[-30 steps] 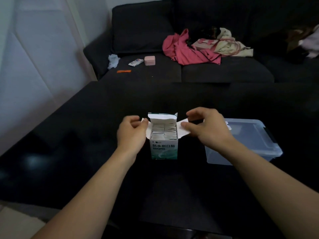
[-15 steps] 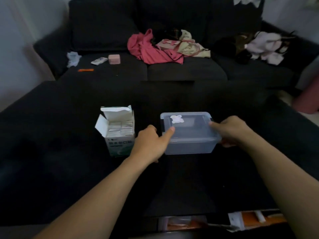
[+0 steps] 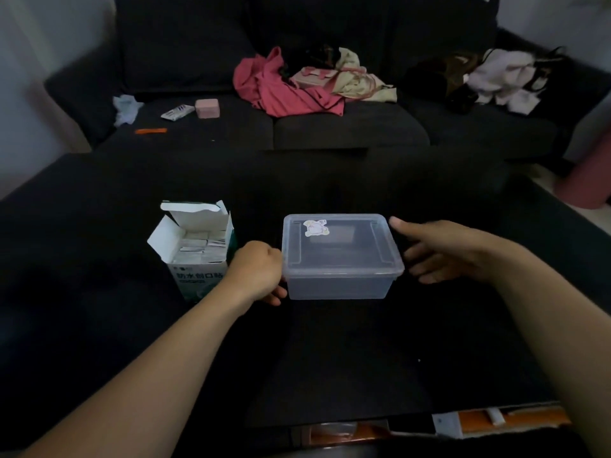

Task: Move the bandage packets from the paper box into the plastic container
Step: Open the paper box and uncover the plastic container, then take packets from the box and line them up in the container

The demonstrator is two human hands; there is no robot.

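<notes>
The white and green paper box (image 3: 198,276) stands open on the black table, its flaps up and several white bandage packets (image 3: 201,247) inside. Right of it sits the clear plastic container (image 3: 337,285), its lid (image 3: 340,249) on and bearing a small sticker. My left hand (image 3: 256,274) is between box and container, fingers curled against the container's left wall and rim. My right hand (image 3: 439,251) is at the container's right end, fingers spread and relaxed beside the rim, holding nothing.
The black table (image 3: 330,358) stretches wide around both boxes. Behind it is a dark sofa (image 3: 347,127) with a pink garment (image 3: 284,87), other clothes, a small pink case (image 3: 207,108) and a tube. Orange items (image 3: 496,418) lie below the table's near edge.
Both hands left the paper box's flaps and went to the plastic container, which now sits nearer the box. My right hand has since loosened from the container's right end and spread open.
</notes>
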